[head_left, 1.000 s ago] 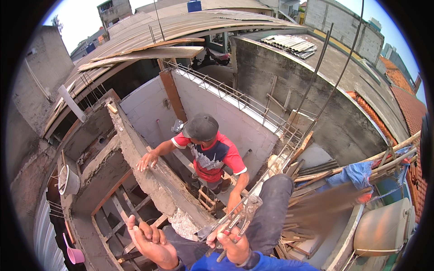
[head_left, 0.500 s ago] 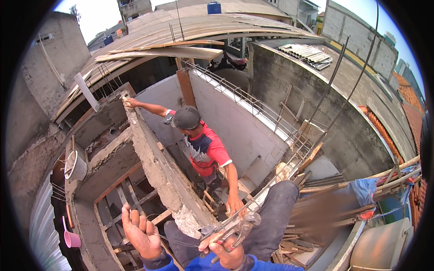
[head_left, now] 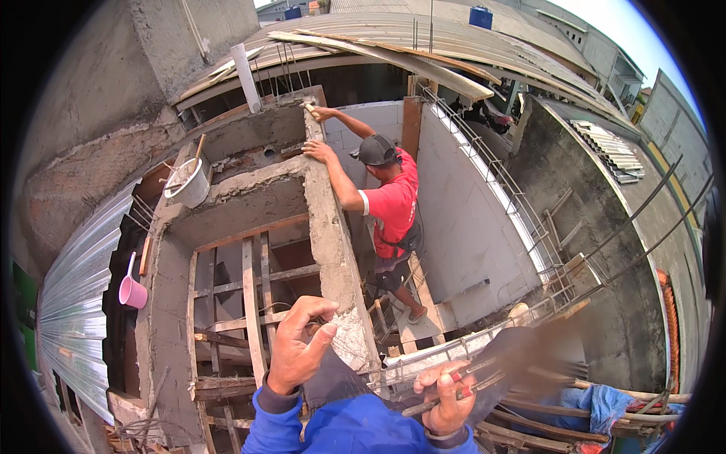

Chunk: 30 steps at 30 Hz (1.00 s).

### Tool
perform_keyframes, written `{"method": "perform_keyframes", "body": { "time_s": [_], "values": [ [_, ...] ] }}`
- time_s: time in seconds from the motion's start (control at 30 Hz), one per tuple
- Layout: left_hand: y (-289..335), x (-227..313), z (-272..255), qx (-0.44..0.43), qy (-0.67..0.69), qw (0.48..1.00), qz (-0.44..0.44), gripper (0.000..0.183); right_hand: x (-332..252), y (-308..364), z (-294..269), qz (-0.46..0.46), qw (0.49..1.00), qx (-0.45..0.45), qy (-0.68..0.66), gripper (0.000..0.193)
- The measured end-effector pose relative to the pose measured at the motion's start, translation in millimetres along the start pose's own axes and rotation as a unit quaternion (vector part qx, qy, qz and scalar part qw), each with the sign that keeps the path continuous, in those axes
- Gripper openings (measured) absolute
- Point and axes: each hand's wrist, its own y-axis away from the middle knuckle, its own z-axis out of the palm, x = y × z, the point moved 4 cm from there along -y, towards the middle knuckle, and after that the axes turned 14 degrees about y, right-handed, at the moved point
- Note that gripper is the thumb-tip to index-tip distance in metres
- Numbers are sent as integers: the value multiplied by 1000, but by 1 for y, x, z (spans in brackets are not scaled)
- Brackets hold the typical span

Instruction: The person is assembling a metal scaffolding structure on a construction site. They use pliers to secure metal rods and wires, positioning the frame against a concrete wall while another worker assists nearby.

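My left hand (head_left: pixel 297 344) rests with curled fingers on the near end of a rough concrete beam (head_left: pixel 327 227) that runs away from me. My right hand (head_left: pixel 448 395) grips a pair of metal pincers with red handle tips (head_left: pixel 454 382), held against a cage of steel reinforcement bars (head_left: pixel 484 344). Below me a person in a red shirt and dark cap (head_left: pixel 389 200) stands beside the beam, both hands on its far top edge.
A white bucket (head_left: pixel 187 183) sits on the concrete ledge at left, and a pink scoop (head_left: pixel 132 291) lies near corrugated metal sheeting (head_left: pixel 72 303). Wooden formwork slats (head_left: pixel 249 295) fill the gap under the beam. Rebar (head_left: pixel 643 227) rises at right; blue cloth (head_left: pixel 597 401) lies on poles.
My view has swung left and down. My left hand dropped from raised and spread onto the beam end. The person in red moved both hands to the beam's far end.
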Motion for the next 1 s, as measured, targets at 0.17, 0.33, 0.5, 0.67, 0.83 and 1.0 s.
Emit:
{"method": "perform_keyframes", "body": {
  "time_s": [0.17, 0.33, 0.5, 0.67, 0.83, 1.0],
  "values": [
    [35, 1, 17, -115, -39, 991, -51, 15, -18, -10, -11, 35, 999, -13, -7, 14],
    [62, 7, 34, -233, 6, 971, -56, 8, -25, -22, -21, 33, 993, -1, -113, 15],
    [94, 7, 70, -277, 130, 947, -96, 41, -35, -28, -31, -23, 997, -18, -73, 15],
    [106, -3, 82, -325, 262, 895, -160, 48, -39, -26, -46, -27, 990, -66, -118, 16],
    [114, -20, 92, -401, 259, 849, -226, 41, -37, -19, -58, -11, 986, -73, -153, 16],
    [87, 1, 125, -366, 46, 928, -46, 26, -29, -10, -87, -15, 997, -55, -55, 16]
  ]
}}
